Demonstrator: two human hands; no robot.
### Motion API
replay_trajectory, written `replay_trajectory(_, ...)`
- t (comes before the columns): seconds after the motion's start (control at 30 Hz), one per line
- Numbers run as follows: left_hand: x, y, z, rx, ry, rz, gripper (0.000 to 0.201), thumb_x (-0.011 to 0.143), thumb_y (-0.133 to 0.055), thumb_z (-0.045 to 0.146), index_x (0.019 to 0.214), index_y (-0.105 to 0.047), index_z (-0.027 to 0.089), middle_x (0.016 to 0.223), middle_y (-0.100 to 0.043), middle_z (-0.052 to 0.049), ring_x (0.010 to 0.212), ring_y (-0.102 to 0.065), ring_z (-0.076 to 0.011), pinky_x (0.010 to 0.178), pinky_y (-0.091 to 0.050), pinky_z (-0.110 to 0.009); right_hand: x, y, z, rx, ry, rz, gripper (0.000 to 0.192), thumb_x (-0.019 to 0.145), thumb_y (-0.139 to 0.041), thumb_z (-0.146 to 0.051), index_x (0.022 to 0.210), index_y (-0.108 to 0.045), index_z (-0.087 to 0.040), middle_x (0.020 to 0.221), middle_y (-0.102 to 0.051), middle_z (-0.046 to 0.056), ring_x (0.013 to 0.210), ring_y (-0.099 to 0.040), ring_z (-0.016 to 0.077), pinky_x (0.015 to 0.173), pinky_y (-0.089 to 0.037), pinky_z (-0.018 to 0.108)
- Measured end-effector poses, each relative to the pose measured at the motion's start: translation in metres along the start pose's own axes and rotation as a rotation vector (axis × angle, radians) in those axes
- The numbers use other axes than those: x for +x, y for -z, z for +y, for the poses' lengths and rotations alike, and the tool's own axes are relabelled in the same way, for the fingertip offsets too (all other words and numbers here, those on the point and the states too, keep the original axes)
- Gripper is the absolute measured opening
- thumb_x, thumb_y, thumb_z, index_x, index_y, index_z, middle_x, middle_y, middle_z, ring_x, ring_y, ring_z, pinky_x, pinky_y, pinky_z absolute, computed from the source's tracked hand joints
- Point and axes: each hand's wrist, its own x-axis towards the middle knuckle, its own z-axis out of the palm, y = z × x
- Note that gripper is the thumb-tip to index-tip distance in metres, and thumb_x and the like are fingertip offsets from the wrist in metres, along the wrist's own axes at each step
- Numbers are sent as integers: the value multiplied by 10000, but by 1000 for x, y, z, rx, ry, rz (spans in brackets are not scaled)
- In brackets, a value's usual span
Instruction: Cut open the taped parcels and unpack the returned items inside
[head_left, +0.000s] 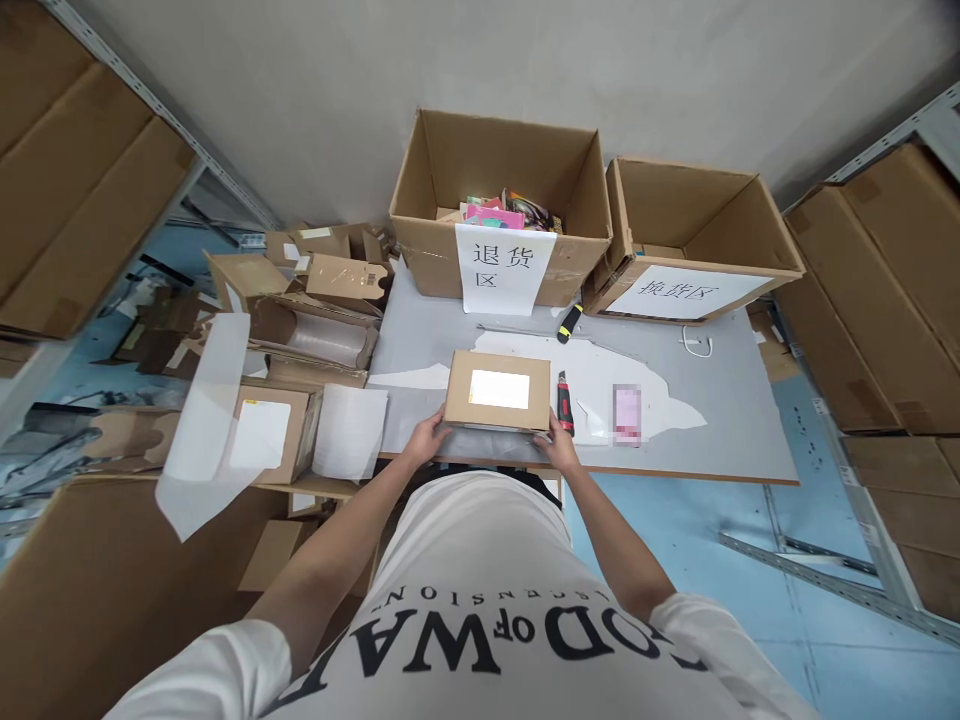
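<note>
Plainly, the small cardboard parcel (498,391) sits at the near edge of the counter (720,420), its white label facing up. The left hand (426,437) grips its near left corner and the right hand (556,446) its near right corner, fingers curled shut against the sides.

Risks, as I judge them: the parcel is so close to the near edge that a pull toward the body could tip it off. The red utility knife (564,402) lies just beside the right hand, so a sideways sweep could knock it or nick a finger.

Counted: one parcel in hand, two large open cartons at the far edge, one (501,205) holding colourful items and one (694,235) tilted, two knives, the second a yellow-and-black one (569,322), and one white cable (697,345).
</note>
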Motion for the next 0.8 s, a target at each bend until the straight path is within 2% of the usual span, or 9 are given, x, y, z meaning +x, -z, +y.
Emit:
replay_trajectory(0.1, 2, -5, -1, 23, -14, 29, 673, 629, -742, 471, 1218, -619, 169, 1294, -601, -94, 1346, -393, -306, 1147, -252, -454, 1, -4, -3, -54, -38, -19, 562, 766, -549, -250, 1324, -503, -193, 1099, -703, 77, 969, -663, 231, 930, -489, 419)
replay_trajectory(0.2, 3, -5, -2, 41, -29, 40, 640, 644, -714, 500, 1190, -636, 176, 1278, -614, -85, 1334, -413, -295, 1147, -243, -441, 1, -6, -5, -88, -44, 0, 473, 785, -542, -256, 1253, -555, -187, 982, -729, 67, 828, -675, 221, 847, -520, 399)
replay_trajectory(0.33, 1, -3, -3, 74, -41, 34, 619, 657, -694, 493, 1187, -638, 177, 1271, -619, -83, 1332, -419, -286, 1144, -246, -430, 1, -7, -6, -48, -46, -13, 456, 775, -587, -262, 1226, -565, -200, 996, -728, 58, 830, -679, 215, 830, -526, 378)
replay_trajectory(0.47, 0, -3, 0, 115, -65, 12, 607, 674, -682, 483, 1194, -635, 172, 1290, -604, -96, 1330, -422, -287, 1139, -257, -426, 3, -6, -10, -76, -48, -9, 527, 771, -606, -242, 1291, -520, -226, 1049, -718, 57, 831, -687, 223, 846, -517, 388)
replay_trajectory(0.57, -1, -4, 4, 124, -61, 27, 560, 671, -682, 477, 1146, -664, 181, 1256, -630, -90, 1295, -464, -293, 1129, -275, -421, 3, -5, -15, -105, -48, -3, 578, 768, -617, -232, 1332, -489, -242, 1013, -727, 51, 811, -690, 231, 826, -520, 396)
replay_trajectory(0.67, -1, -2, 12, 165, -63, 47, 507, 681, -671, 476, 1096, -690, 186, 1174, -678, -77, 1208, -543, -302, 1089, -338, -419, 3, -3, -20, -93, -31, -3, 563, 766, -634, -264, 1315, -508, -240, 977, -734, 44, 807, -688, 229, 809, -527, 393)
replay_trajectory(0.8, -1, 5, 34, 346, -78, 61, 468, 750, -620, 470, 1120, -690, 193, 1059, -725, -58, 945, -664, -269, 930, -470, -370, 4, 11, -36, -85, 43, -5, 447, 800, -602, -347, 1234, -579, -243, 1039, -723, 50, 920, -676, 239, 827, -517, 379)
